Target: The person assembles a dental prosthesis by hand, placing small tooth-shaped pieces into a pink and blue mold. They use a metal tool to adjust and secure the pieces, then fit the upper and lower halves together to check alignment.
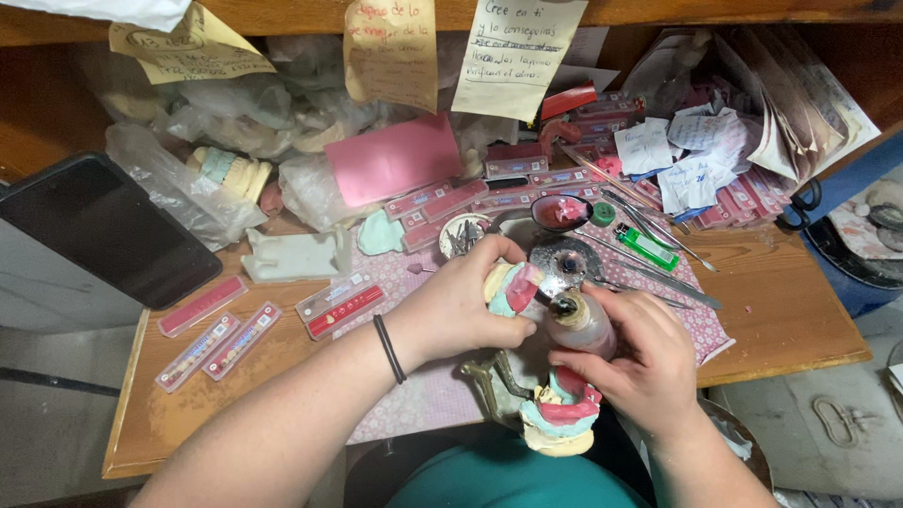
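My left hand [461, 306] pinches the small dental cast [513, 287] just above the worktop [781, 310]; my right hand [640, 362] fingers wrap the little bottle [581, 325], neck tilted up-left, touching it

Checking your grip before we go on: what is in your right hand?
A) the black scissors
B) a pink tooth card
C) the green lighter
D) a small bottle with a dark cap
D: the right hand wraps a small bottle with a dark cap, while the green lighter lies on the table.
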